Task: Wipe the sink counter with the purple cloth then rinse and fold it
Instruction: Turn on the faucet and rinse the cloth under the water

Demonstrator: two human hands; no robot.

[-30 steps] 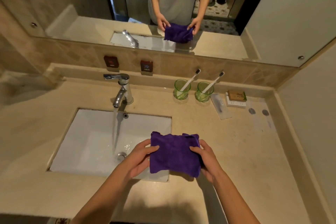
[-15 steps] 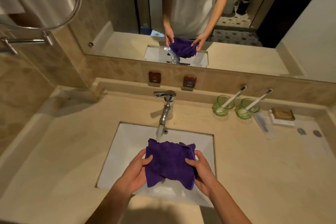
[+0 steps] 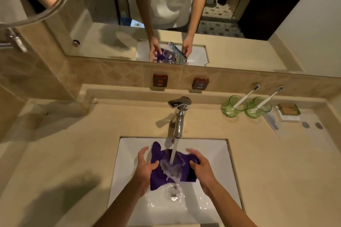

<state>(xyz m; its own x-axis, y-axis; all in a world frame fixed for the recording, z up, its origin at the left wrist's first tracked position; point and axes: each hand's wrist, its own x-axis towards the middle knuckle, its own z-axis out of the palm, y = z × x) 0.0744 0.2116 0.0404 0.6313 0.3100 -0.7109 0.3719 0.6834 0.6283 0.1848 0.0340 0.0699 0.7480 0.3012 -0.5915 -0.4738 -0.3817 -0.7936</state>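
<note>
The purple cloth (image 3: 158, 173) hangs over the white sink basin (image 3: 129, 153), stretched between both hands. My left hand (image 3: 145, 166) grips its left side and my right hand (image 3: 200, 167) grips its right side. Water runs from the chrome faucet (image 3: 180, 116) straight onto the middle of the cloth and splashes down around the drain (image 3: 173, 192). The beige sink counter (image 3: 73, 153) surrounds the basin on all sides.
Two green glass cups with toothbrushes (image 3: 234, 106) (image 3: 258, 108) stand at the back right of the counter, beside a small soap tray (image 3: 287, 111). Hot and cold plaques (image 3: 160, 80) (image 3: 200, 83) sit on the tiled wall under the mirror (image 3: 184, 14).
The cloth has moved from over the counter's front edge leftward into the basin and under the running water. Its middle is now wet, and both hands still hold it.
</note>
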